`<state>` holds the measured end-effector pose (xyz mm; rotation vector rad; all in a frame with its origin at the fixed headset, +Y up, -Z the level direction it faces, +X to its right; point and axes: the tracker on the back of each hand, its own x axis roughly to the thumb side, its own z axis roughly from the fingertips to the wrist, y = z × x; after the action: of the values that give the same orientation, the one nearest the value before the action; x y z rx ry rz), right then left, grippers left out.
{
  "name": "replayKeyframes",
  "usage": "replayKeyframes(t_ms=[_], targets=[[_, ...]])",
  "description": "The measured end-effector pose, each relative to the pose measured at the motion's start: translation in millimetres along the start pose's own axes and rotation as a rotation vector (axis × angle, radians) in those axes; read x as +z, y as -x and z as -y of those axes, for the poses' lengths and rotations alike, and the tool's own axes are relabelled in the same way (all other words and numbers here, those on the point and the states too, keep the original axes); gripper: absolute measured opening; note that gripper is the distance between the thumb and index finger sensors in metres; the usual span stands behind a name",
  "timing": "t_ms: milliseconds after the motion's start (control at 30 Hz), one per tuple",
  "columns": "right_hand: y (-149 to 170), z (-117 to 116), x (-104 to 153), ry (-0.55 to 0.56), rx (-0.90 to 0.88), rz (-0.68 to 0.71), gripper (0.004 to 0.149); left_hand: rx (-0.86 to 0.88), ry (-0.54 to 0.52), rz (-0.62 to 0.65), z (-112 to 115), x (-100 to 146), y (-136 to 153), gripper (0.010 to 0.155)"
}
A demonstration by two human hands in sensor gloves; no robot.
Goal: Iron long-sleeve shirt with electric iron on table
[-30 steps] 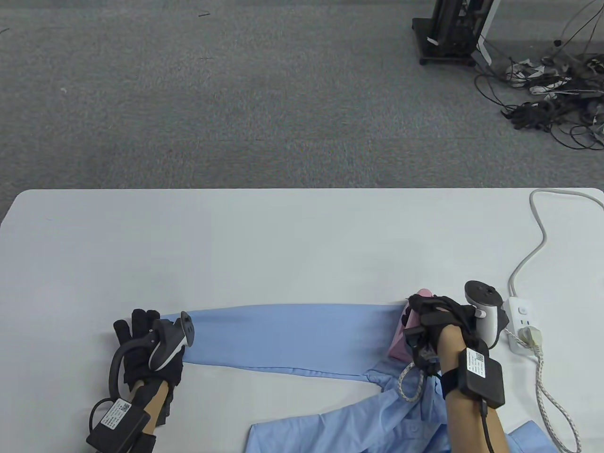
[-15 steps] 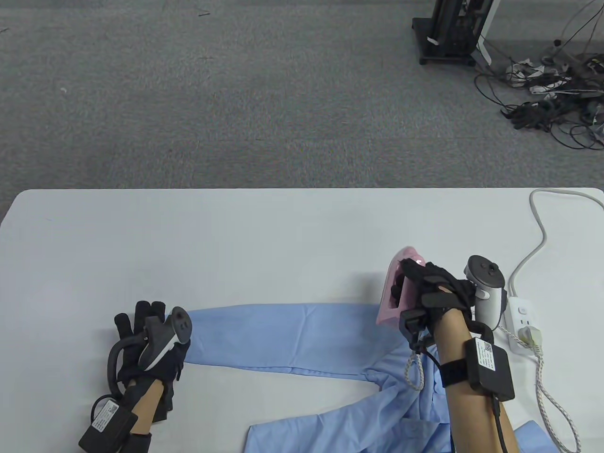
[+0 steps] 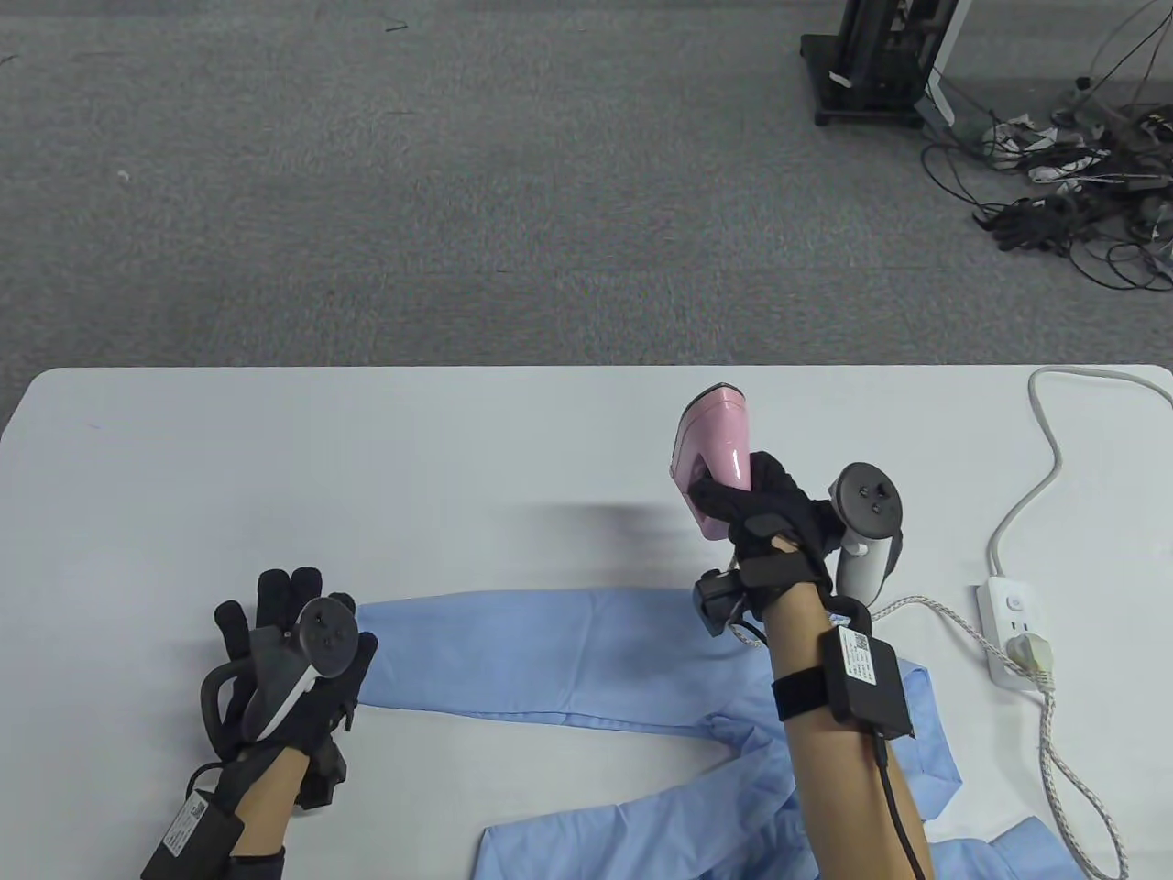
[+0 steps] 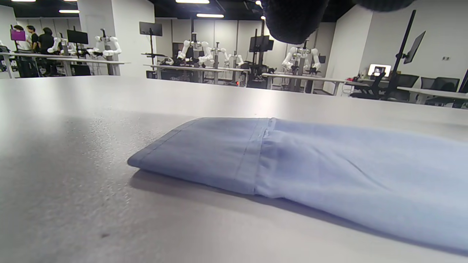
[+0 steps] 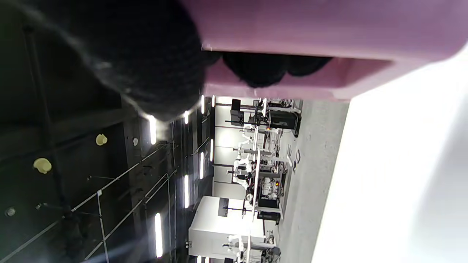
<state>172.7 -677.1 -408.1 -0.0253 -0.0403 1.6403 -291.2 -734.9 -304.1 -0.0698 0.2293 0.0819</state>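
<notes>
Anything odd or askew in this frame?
Nothing damaged or spilled. The right hand holds the pink iron lifted off the shirt, whose body is bunched at the table's near edge; only one sleeve lies flat.

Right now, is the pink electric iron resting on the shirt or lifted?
Lifted: the right hand holds the pink iron above the table, beyond the blue shirt.

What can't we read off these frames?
- Iron soleplate: faces away in the table view; right wrist view shows only blurred pink body.
- Right hand grip: its fingers wrap the handle, but the glove and tracker hide the exact contact.
- Shirt body: cut off by the table view's bottom edge and crossed by the right forearm.
- Left hand fingertips: tracker covers them; whether they press the cuff is unclear.
- Power strip switch: too small.
</notes>
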Motion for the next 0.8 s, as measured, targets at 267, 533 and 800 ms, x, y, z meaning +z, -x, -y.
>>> replayKeyframes(t_ms=[267, 533, 800], targets=[[70.9, -19.9, -28.8, -0.036, 0.04, -0.089, 0.048, 0.013, 0.021, -0.018, 2.3, -2.6, 5.7, 0.066], [96.8, -26.6, -39.0, -0.112, 0.034, -0.149, 0.048, 0.021, 0.049, -0.025, 5.7, -5.2, 9.3, 0.066], [84.9, -22.6, -36.4, -0.164, 0.367, -0.314, 0.05, -0.003, 0.089, -0.024, 13.5, -6.3, 7.0, 0.067]])
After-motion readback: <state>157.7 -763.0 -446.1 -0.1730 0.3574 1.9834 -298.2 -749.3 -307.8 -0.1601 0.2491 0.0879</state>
